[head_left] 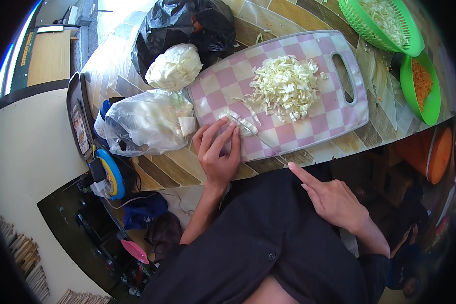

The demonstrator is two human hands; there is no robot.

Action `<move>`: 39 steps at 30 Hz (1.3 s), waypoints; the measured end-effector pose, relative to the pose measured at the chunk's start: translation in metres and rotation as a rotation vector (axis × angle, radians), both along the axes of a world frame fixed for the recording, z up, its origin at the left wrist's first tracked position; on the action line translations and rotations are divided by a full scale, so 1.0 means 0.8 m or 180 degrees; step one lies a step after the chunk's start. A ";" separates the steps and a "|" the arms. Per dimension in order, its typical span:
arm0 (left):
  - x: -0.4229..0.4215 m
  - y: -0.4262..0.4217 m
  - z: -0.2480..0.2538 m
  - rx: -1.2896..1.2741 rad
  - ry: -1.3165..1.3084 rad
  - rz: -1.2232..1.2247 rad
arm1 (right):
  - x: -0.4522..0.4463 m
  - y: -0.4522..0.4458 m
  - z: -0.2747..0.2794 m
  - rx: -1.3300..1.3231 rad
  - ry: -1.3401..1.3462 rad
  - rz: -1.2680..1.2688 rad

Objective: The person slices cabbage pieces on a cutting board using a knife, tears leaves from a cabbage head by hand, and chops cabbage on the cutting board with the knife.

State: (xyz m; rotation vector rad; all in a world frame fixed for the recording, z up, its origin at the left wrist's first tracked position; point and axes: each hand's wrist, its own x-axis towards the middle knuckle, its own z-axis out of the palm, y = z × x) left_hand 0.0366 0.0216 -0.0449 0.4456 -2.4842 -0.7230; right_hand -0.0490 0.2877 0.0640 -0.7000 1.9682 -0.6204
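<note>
My left hand presses its fingertips on a small piece of pale cabbage at the near left of a pink-and-white checkered cutting board. A thin knife lies across that piece, its blade close to my left fingers. My right hand is closed round the knife's handle, which is mostly hidden, with the index finger stretched along it. Beyond the blade, a heap of shredded cabbage rests on the board.
Left of the board are a clear plastic bag, a whole cabbage and a black plastic bag. At the far right stand a green basket of shredded cabbage and a green bowl with orange shreds. An orange container is below the table edge.
</note>
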 end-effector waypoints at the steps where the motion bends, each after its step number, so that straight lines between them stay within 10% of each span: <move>1: 0.000 0.000 0.001 -0.0005 -0.0020 -0.0006 | 0.002 0.004 0.000 -0.0013 0.0026 -0.0005; 39: 0.008 0.000 -0.005 0.0114 0.0295 0.0071 | -0.010 -0.029 -0.028 -0.0446 0.0120 0.0115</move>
